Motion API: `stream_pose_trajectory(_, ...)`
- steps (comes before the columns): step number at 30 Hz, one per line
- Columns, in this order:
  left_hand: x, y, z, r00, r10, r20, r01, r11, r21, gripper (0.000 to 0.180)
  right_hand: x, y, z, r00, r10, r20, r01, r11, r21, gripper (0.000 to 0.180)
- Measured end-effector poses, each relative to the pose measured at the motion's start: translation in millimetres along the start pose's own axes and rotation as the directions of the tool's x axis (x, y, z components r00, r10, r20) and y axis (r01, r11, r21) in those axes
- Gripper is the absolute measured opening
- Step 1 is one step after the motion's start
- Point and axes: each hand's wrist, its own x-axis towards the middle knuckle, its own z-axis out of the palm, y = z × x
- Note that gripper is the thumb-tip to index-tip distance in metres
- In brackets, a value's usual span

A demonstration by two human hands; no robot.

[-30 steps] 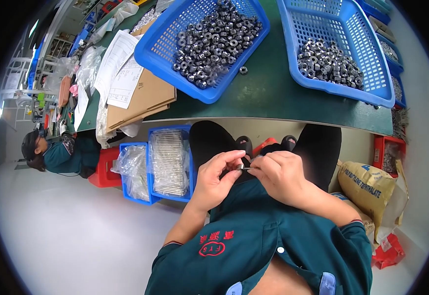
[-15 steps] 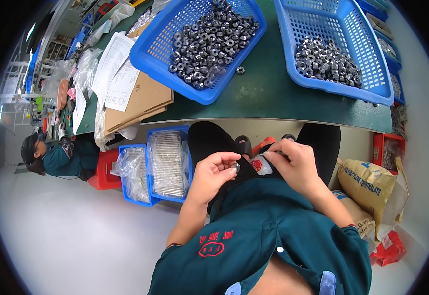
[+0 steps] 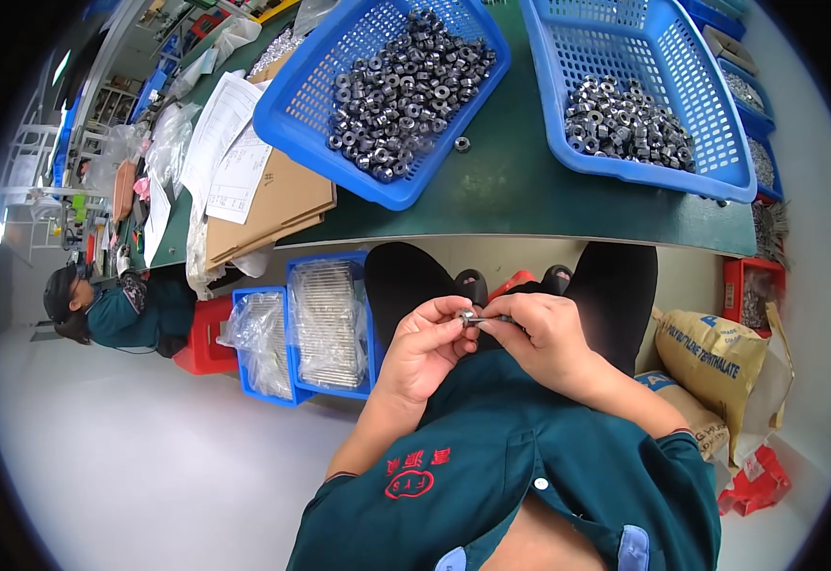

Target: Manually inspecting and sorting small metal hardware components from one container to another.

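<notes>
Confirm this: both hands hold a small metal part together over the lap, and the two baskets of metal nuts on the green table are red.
Not quite. The head view shows the baskets are blue, not red: the left basket and the right basket both hold metal nuts on the green table. The rest stands: the left hand and right hand hold a small metal part together over the lap.

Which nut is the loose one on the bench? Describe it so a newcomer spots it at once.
Start at the green bench top with two blue mesh baskets. Take the left basket, heaped with dark metal nuts. Just off its lower right edge, a single nut lies alone on the bare green surface, the only one there outside a basket.
</notes>
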Motion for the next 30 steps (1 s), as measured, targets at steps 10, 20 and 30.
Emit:
stream_pose_trajectory(10, -3, -6, 22, 0.947, 0.312, -0.076, -0.266, 0.895, 0.359, 0.022, -3, 0, 4, 0.987, -0.137, -0.081, 0.126, 0.984, -0.128, 0.015)
stream_pose_trajectory(20, 10, -4, 34, 0.957, 0.288, -0.04, -0.243, 0.867, 0.434, 0.022, -12, 13, -1, 0.993, 0.04, -0.11, -0.04, 0.999, -0.001, 0.013)
stream_pose_trajectory(30, 33, 25, 84, 0.788, 0.561, 0.254, -0.581, 0.543, 0.606, 0.021, -34, 43, -45, 0.83, 0.542, -0.131, -0.506, 0.831, 0.233, 0.013)
